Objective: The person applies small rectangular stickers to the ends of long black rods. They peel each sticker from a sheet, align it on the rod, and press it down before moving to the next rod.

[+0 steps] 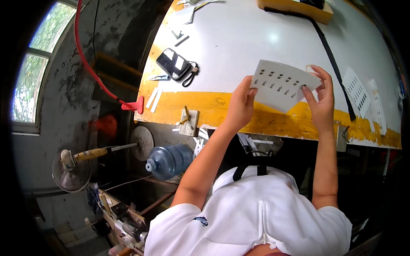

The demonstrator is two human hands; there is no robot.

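Between my two hands is a white printed sheet with rows of small black marks, held tilted above the table's near edge. My left hand grips its left edge, thumb at the side. At its right edge, my right hand pinches the sheet, thumb on the printed face and fingers behind. A thin yellowish loop shows by the right fingertips; what it belongs to I cannot tell. Whether the sheet is single or a thin stack is unclear.
On the white table lie a black phone with a strap, a black band and printed sheets. A yellowish box stands at the back. Lower left are a blue water bottle and a fan.
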